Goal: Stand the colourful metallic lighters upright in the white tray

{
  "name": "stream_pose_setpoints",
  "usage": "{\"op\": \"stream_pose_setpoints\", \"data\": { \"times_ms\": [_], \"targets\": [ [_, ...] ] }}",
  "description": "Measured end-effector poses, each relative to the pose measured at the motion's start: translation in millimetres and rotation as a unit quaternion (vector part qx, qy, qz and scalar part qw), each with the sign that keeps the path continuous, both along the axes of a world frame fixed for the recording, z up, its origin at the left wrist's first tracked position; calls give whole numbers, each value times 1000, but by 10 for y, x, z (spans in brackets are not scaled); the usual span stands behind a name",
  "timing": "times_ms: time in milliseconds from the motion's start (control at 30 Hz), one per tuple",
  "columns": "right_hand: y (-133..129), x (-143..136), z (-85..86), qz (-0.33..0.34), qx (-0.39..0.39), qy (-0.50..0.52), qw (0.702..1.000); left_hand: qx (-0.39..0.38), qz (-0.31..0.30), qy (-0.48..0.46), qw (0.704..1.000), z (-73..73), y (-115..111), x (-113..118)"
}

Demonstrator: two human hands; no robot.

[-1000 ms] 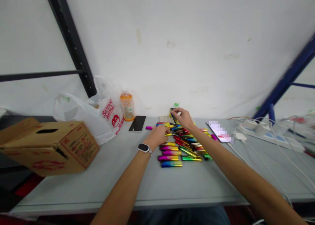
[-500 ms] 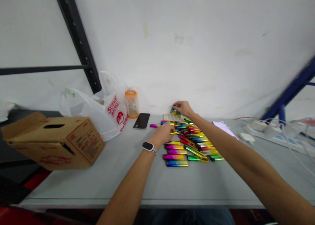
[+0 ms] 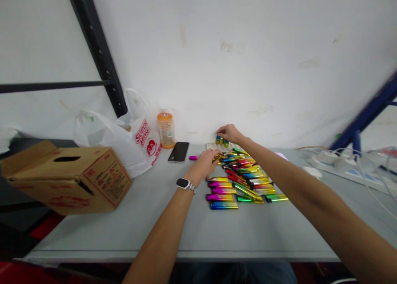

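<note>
Many shiny coloured lighters point(image 3: 245, 172) lie in a loose heap on the grey table. Left of the heap, several pink and blue ones point(image 3: 221, 191) form a column. My left hand point(image 3: 207, 163), with a watch on its wrist, is over the heap's upper left, fingers curled round a gold-coloured lighter point(image 3: 219, 157). Behind the heap is a pale gridded tray point(image 3: 212, 146) with several blue and yellow lighters point(image 3: 222, 141) upright in it. My right hand point(image 3: 228, 133) pinches the top of one of these.
A phone point(image 3: 179, 152) and an orange-capped bottle point(image 3: 166, 128) are left of the heap. Farther left are a white plastic bag point(image 3: 124, 143) and a cardboard box point(image 3: 71, 180). A power strip with cables point(image 3: 347, 170) lies at the right. The wall rises behind.
My left hand has moved slightly up and away from me, towards the tray. My right hand has shifted slightly, and the upright lighters beneath it now stand straighter.
</note>
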State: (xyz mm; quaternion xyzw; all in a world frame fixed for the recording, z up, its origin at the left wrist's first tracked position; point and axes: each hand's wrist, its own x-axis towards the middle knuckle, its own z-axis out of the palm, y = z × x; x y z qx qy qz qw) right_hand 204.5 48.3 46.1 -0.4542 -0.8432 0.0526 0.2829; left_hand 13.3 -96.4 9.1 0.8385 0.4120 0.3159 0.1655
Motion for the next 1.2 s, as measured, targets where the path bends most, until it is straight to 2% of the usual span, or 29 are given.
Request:
{"op": "stream_pose_setpoints", "data": {
  "times_ms": [167, 333, 467, 633, 767, 867, 933, 967, 1000, 1067, 1133, 1200],
  "targets": [
    [-5, -15, 17, -19, -8, -69, 997, -23, 15, -76, 997, 66, -14, -19],
    [-232, -50, 49, -54, 92, -161, 981, -34, 45, -168, 984, 128, -19, -15],
    [-409, -66, 62, -85, 95, -224, 966, -39, 29, -241, 969, 125, 28, 3],
    [-554, -20, 49, -78, 115, -294, 945, -102, 27, -370, 923, 83, 116, 34],
    [-620, -4, 79, -75, 111, -294, 946, -139, 30, -451, 881, 82, 122, 51],
    [-661, 2, 94, -102, 107, -175, 973, -152, 34, -486, 860, 96, 98, 61],
    [-732, 7, 57, -115, 95, -10, 989, -164, 37, -508, 845, 104, 76, 79],
    [-789, 5, 22, -110, 74, 85, 987, -168, 35, -517, 839, 107, 62, 95],
    [-860, -2, -22, -98, 44, 182, 977, -170, 32, -523, 835, 109, 46, 117],
    [-1033, -38, -124, -69, -45, 339, 937, -169, 17, -527, 833, 108, 9, 181],
    [-1214, -102, -216, -47, -114, 421, 898, -167, 4, -527, 834, 95, -29, 263],
    [-1362, -178, -276, -11, -144, 488, 861, -162, -1, -514, 842, 72, -58, 347]
  ]
}}
